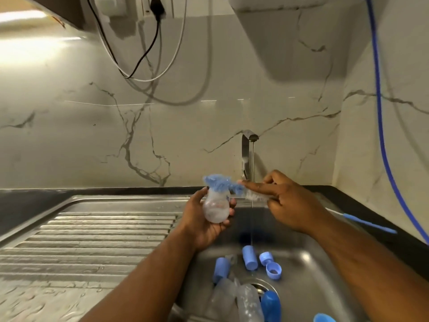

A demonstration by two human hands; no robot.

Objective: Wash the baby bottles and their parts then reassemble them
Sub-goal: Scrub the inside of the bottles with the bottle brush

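fingers (pixel 232 204) of left hand (pixel 204 226) curled round bottle (pixel 216 209), right hand (pixel 287 205) clamped on brush (pixel 222 183)

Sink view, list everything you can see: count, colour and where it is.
sink: one, steel, centre
bottle: one, clear, held over the sink
brush: one, blue and white bristles, at the bottle's mouth
blue parts: about six, in the sink
clear bottles: about two, by the drain
tap: one, steel, running thinly
thin stick: one, blue, right counter
hose: one, blue, right wall
cables: two, black and white, wall
left hand: holds the bottle
right hand: holds the brush
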